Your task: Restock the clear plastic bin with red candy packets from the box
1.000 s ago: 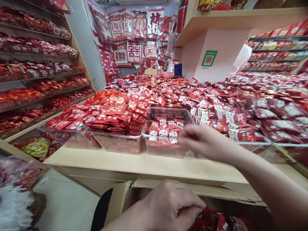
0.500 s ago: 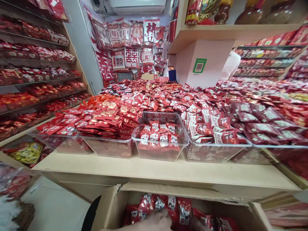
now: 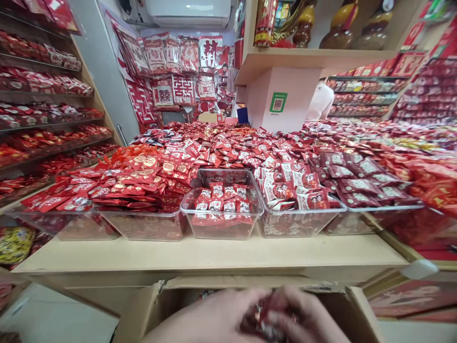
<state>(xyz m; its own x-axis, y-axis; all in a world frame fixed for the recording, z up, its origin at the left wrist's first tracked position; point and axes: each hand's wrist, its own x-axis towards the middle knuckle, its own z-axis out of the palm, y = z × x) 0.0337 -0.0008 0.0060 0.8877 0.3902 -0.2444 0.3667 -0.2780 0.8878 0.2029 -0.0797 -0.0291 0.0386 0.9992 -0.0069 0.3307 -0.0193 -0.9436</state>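
Observation:
Both my hands are together above an open cardboard box (image 3: 141, 317), smeared by motion. Between them is a bunch of small shiny red packets (image 3: 264, 317). My right hand (image 3: 303, 309) curls its fingers over the packets from the right. My left hand (image 3: 228, 309) presses against them from the left, its fingertips mostly hidden. Beyond the box, a clear plastic bin (image 3: 221, 231) on the counter is partly filled with upright red-and-white packets (image 3: 216, 207), set in rows.
More clear bins heaped with red packets (image 3: 143, 186), white-and-red packets (image 3: 282, 188) and maroon packets (image 3: 360, 178) line the pale wooden counter (image 3: 214, 255). Packed shelves (image 3: 46, 119) rise at left. A pillar (image 3: 285, 95) with an overhead shelf stands behind. A person in white (image 3: 321, 101) is far right.
My hands have risen from among the packets inside the box and now hold a bunch of them together above it. The view has shifted slightly to the right.

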